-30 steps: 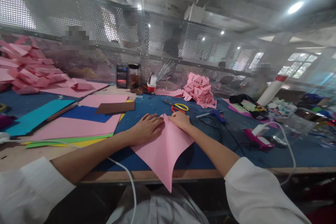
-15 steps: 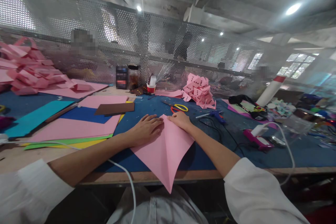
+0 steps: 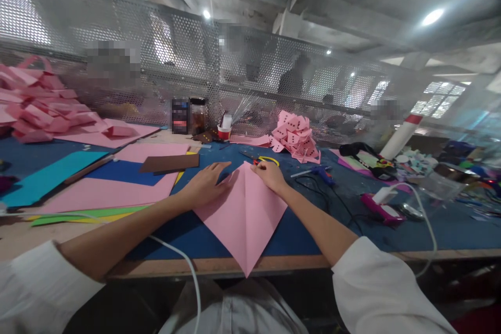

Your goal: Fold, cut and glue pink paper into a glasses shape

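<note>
— Where is the sheet lying right now?

— The pink paper (image 3: 245, 214) is lying flat on the tabletop (image 3: 391, 235), under both my grips and stretching back from them toward me. A crease is running down its middle, between the two grips, and its near tip is poking just past the tabletop's edge.

— And what are your grips doing?

— My left grip (image 3: 203, 185) is lying open, fingers spread flat, pressing the paper's left edge down. My right grip (image 3: 270, 176) is resting on the far point with its fingers curled down. Whether it is pinching that corner or only pressing on it, I cannot tell.

— What are you worrying about?

— Mostly skidding. I am pressing only at the far end, so the part nearer me is lying free. If one grip is pushing harder than the other, I think the sheet could swing and the edges could drift off the crease. The overhanging tip could also be bending against my shirt. The scissors (image 3: 266, 160) are sitting just beyond my right grip, so a fingertip sliding forward could be knocking them. The white cable (image 3: 183, 261) is trailing near my left forearm, and it could snag on my sleeve.
</note>
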`<state>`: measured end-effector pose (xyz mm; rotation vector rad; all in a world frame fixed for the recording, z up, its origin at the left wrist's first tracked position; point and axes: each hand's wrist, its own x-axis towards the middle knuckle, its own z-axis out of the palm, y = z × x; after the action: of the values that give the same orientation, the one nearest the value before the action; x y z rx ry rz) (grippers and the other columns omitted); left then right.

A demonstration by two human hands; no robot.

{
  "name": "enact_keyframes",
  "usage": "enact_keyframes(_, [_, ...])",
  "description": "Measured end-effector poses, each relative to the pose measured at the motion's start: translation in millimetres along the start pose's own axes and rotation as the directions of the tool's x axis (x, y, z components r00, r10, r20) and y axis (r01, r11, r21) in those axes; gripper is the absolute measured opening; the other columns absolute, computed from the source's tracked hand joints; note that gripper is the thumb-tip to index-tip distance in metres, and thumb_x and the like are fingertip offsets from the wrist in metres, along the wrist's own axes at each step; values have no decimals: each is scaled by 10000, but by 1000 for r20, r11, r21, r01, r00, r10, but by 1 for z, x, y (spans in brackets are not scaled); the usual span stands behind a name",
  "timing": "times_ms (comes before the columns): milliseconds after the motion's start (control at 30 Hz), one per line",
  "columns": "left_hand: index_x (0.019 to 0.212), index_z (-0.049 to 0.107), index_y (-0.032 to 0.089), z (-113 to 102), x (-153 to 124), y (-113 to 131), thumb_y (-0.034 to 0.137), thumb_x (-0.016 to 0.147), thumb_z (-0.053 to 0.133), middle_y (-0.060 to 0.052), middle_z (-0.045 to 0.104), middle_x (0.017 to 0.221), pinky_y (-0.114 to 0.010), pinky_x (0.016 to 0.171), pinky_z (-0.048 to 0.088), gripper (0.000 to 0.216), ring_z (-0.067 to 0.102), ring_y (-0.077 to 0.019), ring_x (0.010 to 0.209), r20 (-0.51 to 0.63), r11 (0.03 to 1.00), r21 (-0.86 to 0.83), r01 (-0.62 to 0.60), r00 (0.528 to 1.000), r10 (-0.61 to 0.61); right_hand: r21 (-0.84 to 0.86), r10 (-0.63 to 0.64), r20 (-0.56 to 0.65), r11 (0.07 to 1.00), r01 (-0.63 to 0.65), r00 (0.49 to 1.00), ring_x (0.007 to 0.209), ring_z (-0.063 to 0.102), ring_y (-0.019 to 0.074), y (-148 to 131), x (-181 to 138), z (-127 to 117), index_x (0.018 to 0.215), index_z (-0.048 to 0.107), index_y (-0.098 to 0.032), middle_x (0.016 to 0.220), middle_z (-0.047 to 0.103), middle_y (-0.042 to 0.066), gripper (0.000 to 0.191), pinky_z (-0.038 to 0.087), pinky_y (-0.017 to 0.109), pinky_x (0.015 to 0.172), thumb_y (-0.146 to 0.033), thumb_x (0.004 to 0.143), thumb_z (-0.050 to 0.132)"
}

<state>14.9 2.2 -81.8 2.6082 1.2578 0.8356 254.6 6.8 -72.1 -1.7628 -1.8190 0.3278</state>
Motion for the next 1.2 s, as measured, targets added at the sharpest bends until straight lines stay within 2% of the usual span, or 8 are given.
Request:
enact_keyframes(233, [1410,432,150,-2,8,-13,471,740,703,-140,645,1219,-414,815,548,791,675,-239,865,134,826,-514,232,973,-190,143,-104,-137,982,123,985,691,554,128,3,5,-1,702,628,-188,722,635,-23,383,344,232,637,-513,883,539])
enact_keyframes(367, [1358,509,153,-6,11,-17,405,664,781,-79,687,1022,-393,810,539,787,671,-230,874,100,749,-620,234,970,-220,176,-111,-132,975,134,985,695,560,136,2,5,-6,694,632,-182,713,635,-16,424,358,237,646,-543,883,512])
enact_keyframes(500, [1302,574,167,-19,14,-20,371,634,808,-50,688,971,-351,794,539,736,667,-220,888,79,653,-709,266,950,-301,283,-98,-81,952,117,992,760,585,153,5,6,-11,763,672,-172,776,665,0,410,402,240,702,-549,850,534])
enact_keyframes(600, [1299,585,188,-29,17,-22,386,669,799,-49,707,983,-304,730,538,694,671,-212,883,137,565,-755,333,922,-361,370,-118,-57,920,131,991,787,590,160,9,9,-15,826,688,-165,831,682,11,366,421,250,726,-517,799,591])
enact_keyframes(700, [1283,605,207,-34,17,-21,437,729,772,-74,727,1039,-285,664,548,623,688,-217,878,211,460,-794,398,890,-405,410,-98,-155,899,154,983,757,570,161,11,12,-19,813,673,-157,807,664,16,364,416,260,711,-511,788,594])
enact_keyframes(933, [1214,643,167,-37,12,-5,464,854,667,-148,633,1323,-391,963,559,467,633,-281,1165,279,239,-915,325,938,-206,508,-21,-416,824,251,909,713,515,152,11,19,-34,816,602,-169,760,584,8,384,417,257,671,-548,844,540])
enact_keyframes(1067, [1140,676,192,-33,8,4,416,766,771,-115,672,1275,-404,972,554,447,641,-280,1156,297,298,-893,337,939,-171,543,0,-493,782,307,870,744,526,158,7,18,-42,872,585,-183,804,583,20,417,440,261,685,-594,864,515])
enact_keyframes(1200, [1116,711,216,-23,0,17,377,725,799,-72,722,1186,-433,1010,510,431,644,-293,1140,325,467,-829,309,945,-47,522,8,-533,790,321,846,735,520,155,1,16,-47,876,577,-193,781,558,11,425,437,260,678,-612,875,502])
